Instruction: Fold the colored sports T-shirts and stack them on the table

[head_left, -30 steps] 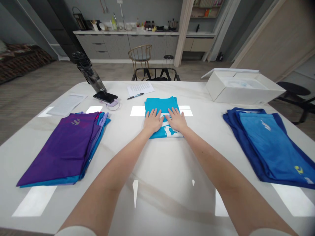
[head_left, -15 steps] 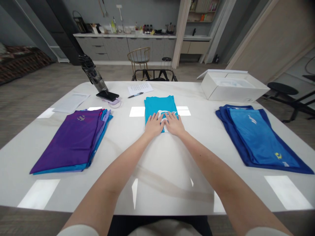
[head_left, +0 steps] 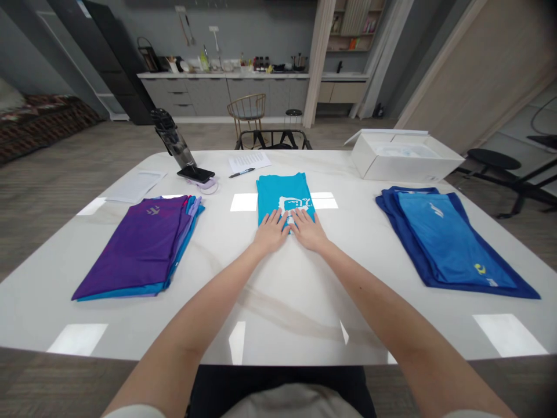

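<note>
Paper (head_left: 136, 186) flat on white table (head_left: 304, 307), toward far left edge. Purple stack (head_left: 133, 244) just on the near side of it: folded cloth, purple on top, blue and lilac layers showing along right side. Cylinder (head_left: 177, 142), see-through with black top, beyond stack. Phone (head_left: 196, 174), dark face up, at base of cylinder; contact between the two unclear. Lilac item (head_left: 209, 185) with loop, at near edge of phone. Pen (head_left: 242, 173) lying just on the near side of printed sheet (head_left: 249, 159). Left hand (head_left: 270, 232) palm down, fingers fanned, resting on near left part of shirt (head_left: 282, 187). Shirt teal, folded to a rectangle, flat at mid-table, white print toward near end. Right hand (head_left: 310, 230) also palm down and spread, on near right part; fingertips of both hands close together over print. Box (head_left: 398, 165), white, lid raised, at far right; contents pale, not identifiable. Blue stack (head_left: 452, 238) nearer than box, lighter blue over navy, white and yellow marks on top.
</note>
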### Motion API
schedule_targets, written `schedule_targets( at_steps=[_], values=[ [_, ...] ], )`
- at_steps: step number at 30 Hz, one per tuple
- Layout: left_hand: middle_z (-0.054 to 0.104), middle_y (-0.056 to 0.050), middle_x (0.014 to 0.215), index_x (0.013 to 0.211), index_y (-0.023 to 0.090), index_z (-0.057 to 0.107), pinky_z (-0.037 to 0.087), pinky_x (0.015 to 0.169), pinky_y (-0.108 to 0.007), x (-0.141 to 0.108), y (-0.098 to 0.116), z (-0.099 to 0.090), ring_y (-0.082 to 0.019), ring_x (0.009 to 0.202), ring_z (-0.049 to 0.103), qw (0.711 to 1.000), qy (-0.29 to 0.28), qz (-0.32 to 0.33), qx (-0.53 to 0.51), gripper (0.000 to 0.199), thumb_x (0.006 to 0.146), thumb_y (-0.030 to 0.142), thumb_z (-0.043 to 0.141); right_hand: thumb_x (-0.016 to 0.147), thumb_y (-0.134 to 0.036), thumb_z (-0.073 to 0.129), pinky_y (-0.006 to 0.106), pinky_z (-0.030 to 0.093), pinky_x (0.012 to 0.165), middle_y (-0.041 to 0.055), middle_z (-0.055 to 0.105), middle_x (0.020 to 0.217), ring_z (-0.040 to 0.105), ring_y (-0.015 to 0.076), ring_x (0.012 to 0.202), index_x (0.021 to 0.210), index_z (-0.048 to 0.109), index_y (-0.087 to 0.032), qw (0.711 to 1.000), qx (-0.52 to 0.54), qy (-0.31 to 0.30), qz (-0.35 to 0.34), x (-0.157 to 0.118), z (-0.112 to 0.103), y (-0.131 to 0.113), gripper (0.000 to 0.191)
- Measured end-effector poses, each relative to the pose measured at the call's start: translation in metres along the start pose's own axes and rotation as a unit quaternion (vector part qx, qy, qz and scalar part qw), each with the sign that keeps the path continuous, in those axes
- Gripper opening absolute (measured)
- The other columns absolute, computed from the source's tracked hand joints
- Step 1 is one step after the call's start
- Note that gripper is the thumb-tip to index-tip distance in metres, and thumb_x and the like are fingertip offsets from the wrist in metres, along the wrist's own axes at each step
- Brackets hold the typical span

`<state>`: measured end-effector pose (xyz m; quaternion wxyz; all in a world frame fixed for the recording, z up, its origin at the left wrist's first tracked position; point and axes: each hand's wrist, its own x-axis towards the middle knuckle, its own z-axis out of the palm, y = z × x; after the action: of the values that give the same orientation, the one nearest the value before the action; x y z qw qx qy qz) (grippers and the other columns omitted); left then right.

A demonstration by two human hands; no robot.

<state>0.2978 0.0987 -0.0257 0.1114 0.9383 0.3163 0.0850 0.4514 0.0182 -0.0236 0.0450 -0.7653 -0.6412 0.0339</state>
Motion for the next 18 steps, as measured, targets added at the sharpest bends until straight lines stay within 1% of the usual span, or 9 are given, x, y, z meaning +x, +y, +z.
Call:
schedule_targets(
  at_steps=[2, 4, 7, 9, 11, 13, 15, 16, 18],
  values=[
    [0.021, -0.011, 0.168, 0.161, 0.017, 0.027, 0.013, 0.129, -0.048, -0.007, -0.007, 0.001, -0.028, 0.157, 0.016, 1.000, 0.000, -0.002, 0.000, 0.072, 0.102, 0.058, 0.025, 0.107, -0.052, 0.019, 0.064, 0.014, 0.121, 0.0070, 0.017, 0.168, 0.015, 0.0269, 0.156, 0.164, 0.022, -0.022, 1.000, 0.009, -0.020, 0.019, -0.006, -0.002, 0.007, 0.065],
    [0.019, -0.011, 0.169, 0.161, 0.017, 0.027, 0.012, 0.129, -0.048, -0.014, -0.014, -0.001, -0.029, 0.158, 0.013, 1.000, -0.006, 0.000, 0.000, 0.077, 0.100, 0.063, 0.025, 0.106, -0.057, 0.018, 0.068, 0.014, 0.119, 0.0069, 0.014, 0.169, 0.012, 0.0280, 0.156, 0.164, 0.019, -0.024, 0.999, 0.020, -0.036, 0.035, -0.011, -0.006, 0.014, 0.067],
    [0.015, -0.012, 0.169, 0.162, 0.016, 0.025, 0.013, 0.129, -0.048, -0.023, -0.024, -0.008, -0.029, 0.158, 0.011, 1.000, -0.027, -0.003, 0.000, 0.077, 0.100, 0.062, 0.028, 0.105, -0.061, 0.017, 0.069, 0.012, 0.119, 0.0072, 0.010, 0.170, 0.008, 0.0292, 0.157, 0.165, 0.016, -0.024, 0.997, 0.032, -0.048, 0.056, -0.020, -0.010, 0.024, 0.070],
    [0.017, -0.012, 0.169, 0.161, 0.015, 0.026, 0.015, 0.128, -0.049, -0.029, -0.030, -0.016, -0.029, 0.158, 0.013, 0.999, -0.048, 0.007, -0.005, 0.074, 0.101, 0.057, 0.030, 0.105, -0.061, 0.019, 0.066, 0.012, 0.121, 0.0083, 0.010, 0.170, 0.009, 0.0300, 0.156, 0.165, 0.016, -0.022, 0.996, 0.043, -0.057, 0.062, -0.027, -0.012, 0.031, 0.072],
    [0.027, -0.012, 0.167, 0.157, 0.016, 0.036, 0.020, 0.127, -0.049, -0.037, -0.036, -0.027, -0.028, 0.155, 0.024, 0.998, -0.053, 0.023, -0.011, 0.064, 0.102, 0.048, 0.032, 0.106, -0.056, 0.024, 0.058, 0.017, 0.123, 0.0114, 0.018, 0.168, 0.018, 0.0299, 0.155, 0.163, 0.024, -0.018, 0.996, 0.055, -0.040, 0.058, -0.037, -0.015, 0.036, 0.069],
    [0.044, -0.009, 0.158, 0.148, 0.021, 0.051, 0.029, 0.124, -0.044, -0.044, -0.039, -0.037, -0.026, 0.145, 0.042, 0.999, -0.039, 0.031, -0.006, 0.052, 0.100, 0.035, 0.037, 0.106, -0.050, 0.030, 0.050, 0.029, 0.120, 0.0165, 0.037, 0.160, 0.035, 0.0306, 0.147, 0.156, 0.039, -0.015, 0.995, 0.061, 0.013, 0.077, -0.047, -0.019, 0.039, 0.062],
    [0.059, -0.009, 0.144, 0.136, 0.024, 0.062, 0.040, 0.116, -0.040, -0.050, -0.039, -0.045, -0.025, 0.131, 0.054, 0.999, -0.021, 0.027, 0.022, 0.046, 0.095, 0.022, 0.040, 0.105, -0.049, 0.033, 0.045, 0.042, 0.108, 0.0203, 0.055, 0.143, 0.053, 0.0326, 0.131, 0.142, 0.055, -0.015, 0.985, 0.070, 0.060, 0.144, -0.053, -0.022, 0.038, 0.056],
    [0.063, -0.010, 0.136, 0.130, 0.024, 0.065, 0.044, 0.110, -0.039, -0.052, -0.037, -0.047, -0.025, 0.125, 0.057, 0.999, -0.016, 0.024, 0.044, 0.045, 0.093, 0.017, 0.040, 0.104, -0.052, 0.034, 0.044, 0.047, 0.101, 0.0208, 0.061, 0.134, 0.059, 0.0334, 0.122, 0.133, 0.061, -0.015, 0.977, 0.079, 0.065, 0.186, -0.054, -0.024, 0.037, 0.054],
    [0.066, -0.012, 0.123, 0.122, 0.021, 0.065, 0.050, 0.099, -0.039, -0.052, -0.031, -0.048, -0.026, 0.118, 0.058, 0.996, -0.012, 0.015, 0.092, 0.041, 0.093, 0.011, 0.038, 0.102, -0.055, 0.037, 0.042, 0.050, 0.090, 0.0194, 0.067, 0.119, 0.065, 0.0338, 0.109, 0.119, 0.067, -0.017, 0.962, 0.098, 0.042, 0.251, -0.050, -0.028, 0.033, 0.051]
  ],
)
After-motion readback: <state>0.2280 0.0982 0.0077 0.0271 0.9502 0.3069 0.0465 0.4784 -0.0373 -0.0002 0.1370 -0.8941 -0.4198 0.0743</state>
